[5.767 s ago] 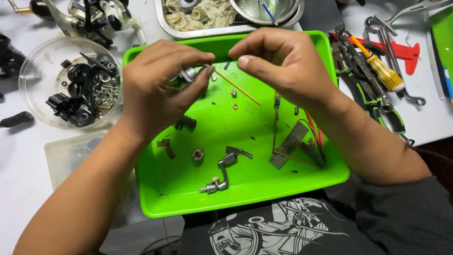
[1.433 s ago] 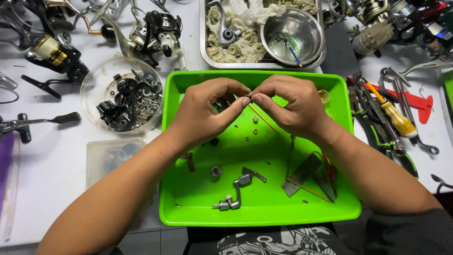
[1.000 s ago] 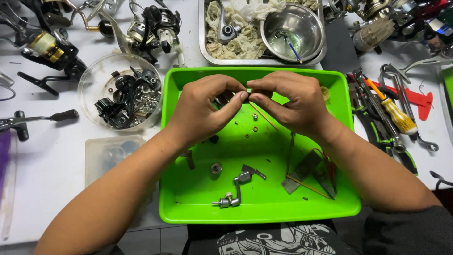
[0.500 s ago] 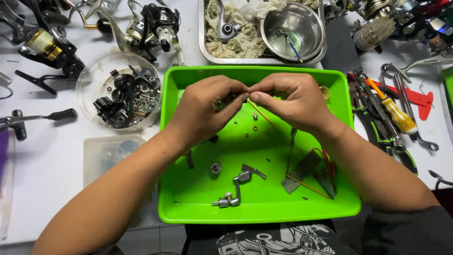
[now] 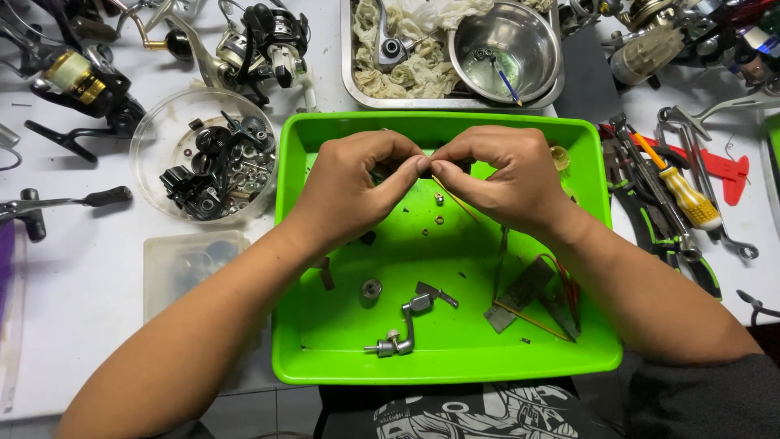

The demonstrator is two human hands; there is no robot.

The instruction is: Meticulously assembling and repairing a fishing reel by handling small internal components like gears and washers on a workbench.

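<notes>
Though mostly hidden behind the knuckles, looks like a small dark part (image 5: 445,167), pinched from both sides. Left hand (image 5: 357,183) closed on it with thumb and forefinger; right hand (image 5: 504,175) curled the same way, fingertips of the two touching. Held above the far half of the green tray (image 5: 439,122), clear of its floor.

Judged from here, plenty to go wrong:

- Slipping out of so small a pinch, probably from uneven pressure between the two hands. Falling among the loose washers (image 5: 439,200) just below, then hard to tell apart from them.
- Bouncing off the tray floor and over the rim, toward the round clear dish (image 5: 203,154) of dark parts on the left or the metal pan (image 5: 382,57) of rags beyond. Lost in either.
- Catching the thin orange rod (image 5: 459,203) lying just under the right hand, and flicking it or the washers about.
- Working half blind: with the fingers covering the part, easy to seat something crooked or to force it.
- Brushing the crank handle (image 5: 402,325) at the near end with a forearm; less likely, being well apart from the hands.
</notes>
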